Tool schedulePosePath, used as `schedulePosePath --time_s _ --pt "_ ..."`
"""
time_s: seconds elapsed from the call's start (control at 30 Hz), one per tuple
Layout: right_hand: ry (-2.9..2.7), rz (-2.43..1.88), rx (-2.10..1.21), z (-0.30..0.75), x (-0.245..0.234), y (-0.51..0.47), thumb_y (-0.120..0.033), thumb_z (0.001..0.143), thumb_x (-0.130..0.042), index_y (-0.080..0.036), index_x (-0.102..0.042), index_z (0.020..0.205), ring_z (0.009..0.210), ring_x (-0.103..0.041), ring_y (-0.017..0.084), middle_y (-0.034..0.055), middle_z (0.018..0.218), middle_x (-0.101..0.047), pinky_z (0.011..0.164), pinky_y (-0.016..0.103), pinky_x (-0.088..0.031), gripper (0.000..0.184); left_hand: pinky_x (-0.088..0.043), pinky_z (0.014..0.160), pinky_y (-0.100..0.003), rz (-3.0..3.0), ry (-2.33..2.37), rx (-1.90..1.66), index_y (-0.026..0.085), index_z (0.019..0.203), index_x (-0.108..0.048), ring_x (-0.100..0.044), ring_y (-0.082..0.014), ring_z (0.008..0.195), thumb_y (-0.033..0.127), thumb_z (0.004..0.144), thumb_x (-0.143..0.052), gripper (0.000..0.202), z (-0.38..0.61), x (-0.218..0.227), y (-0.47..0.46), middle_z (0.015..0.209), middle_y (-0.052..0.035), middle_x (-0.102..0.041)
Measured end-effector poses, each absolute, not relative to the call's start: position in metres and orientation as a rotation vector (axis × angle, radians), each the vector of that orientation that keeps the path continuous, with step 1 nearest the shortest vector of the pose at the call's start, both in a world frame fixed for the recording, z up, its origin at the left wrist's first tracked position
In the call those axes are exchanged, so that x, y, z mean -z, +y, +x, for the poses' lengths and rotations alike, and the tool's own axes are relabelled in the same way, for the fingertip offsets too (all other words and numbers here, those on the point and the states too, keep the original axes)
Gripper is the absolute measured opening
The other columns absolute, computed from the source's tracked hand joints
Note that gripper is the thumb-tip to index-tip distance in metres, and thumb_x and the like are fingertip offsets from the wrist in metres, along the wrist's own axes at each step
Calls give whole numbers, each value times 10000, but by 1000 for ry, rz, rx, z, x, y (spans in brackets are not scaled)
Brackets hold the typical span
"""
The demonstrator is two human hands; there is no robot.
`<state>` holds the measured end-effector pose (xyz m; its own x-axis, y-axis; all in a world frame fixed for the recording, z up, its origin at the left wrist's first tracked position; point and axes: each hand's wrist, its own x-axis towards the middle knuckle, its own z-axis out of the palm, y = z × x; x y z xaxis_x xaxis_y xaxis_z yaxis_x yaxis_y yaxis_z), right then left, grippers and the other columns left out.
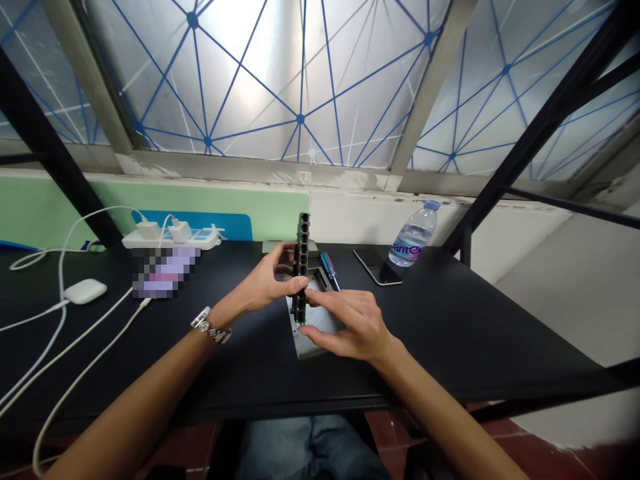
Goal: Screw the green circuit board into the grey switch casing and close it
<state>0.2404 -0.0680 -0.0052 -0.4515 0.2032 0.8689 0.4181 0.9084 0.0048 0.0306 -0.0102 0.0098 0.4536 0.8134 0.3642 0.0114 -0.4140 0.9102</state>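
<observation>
Through the head camera, from my remote seat: a black bar of square ports (302,267) stands nearly upright between a person's two hands, its long axis pointing away from the body and its lower end over a bare metal plate (320,327). The left hand (267,283), nearer the bar's middle, is curled closed around it and has hold of it. The right hand (353,327), nearer the lower end, is half open, its fingers (330,303) stretched toward the bar. From here I cannot tell whether it grips or only touches. A metal-link bracelet (211,327) circles the left wrist.

The plate has a dark rectangular opening (314,275) behind the bar; I cannot tell what, if anything, lies in it. Just beyond, a blue-handled screwdriver (327,270) lies beside the plate on the black tabletop (465,327). Farther right are a smartphone (376,267) and a plastic water bottle (414,233). Far left, white cables (63,320) run near a white earbud case (85,291), and two white chargers (160,231) sit plugged into a power strip (200,239) against the wall.
</observation>
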Motion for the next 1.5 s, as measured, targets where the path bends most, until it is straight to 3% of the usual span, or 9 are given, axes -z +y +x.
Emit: schedulePosePath --time_s 0.1,0.2,0.57,0.93,1.5 --pt "-2036 -442 227 237 7 -72 -222 827 -787 -171 -623 1042 694 -720 174 57 810 -746 640 282 -570 274 -493 936 -466 1700 746 -1112 149 1268 -461 -618 -325 1140 516 754 -785 710 31 -9 -10 1179 -155 -608" --pt "-2072 -430 181 232 12 -77 -153 839 -746 -195 -574 930 648 -665 148 29 770 -699 593 265 -521 199 -498 923 -458 1658 777 -1151 154 1246 -455 -626 -318 1122 552 755 -772 707 32 -7 -9 1182 -153 -603" --pt "-2127 -531 55 230 17 -85 -91 907 -632 -183 -566 931 629 -596 137 24 750 -648 574 256 -463 116 -501 919 -457 1683 780 -1107 161 1262 -452 -623 -298 1093 536 763 -775 703 35 -1 -8 1170 -141 -596" --pt "-2158 -464 112 235 18 -83 -88 932 -615 -177 -593 1031 710 -649 155 52 823 -710 645 270 -502 135 -510 909 -457 1699 747 -1132 149 1214 -482 -629 -278 1025 561 722 -796 715 38 -4 -11 1162 -154 -610" --pt "-2119 -559 86 231 19 -89 -128 917 -643 -195 -581 909 636 -619 140 18 751 -675 590 264 -466 91 -510 886 -415 1673 754 -1139 167 1236 -475 -619 -250 999 513 784 -760 637 40 7 -11 1129 -114 -608"
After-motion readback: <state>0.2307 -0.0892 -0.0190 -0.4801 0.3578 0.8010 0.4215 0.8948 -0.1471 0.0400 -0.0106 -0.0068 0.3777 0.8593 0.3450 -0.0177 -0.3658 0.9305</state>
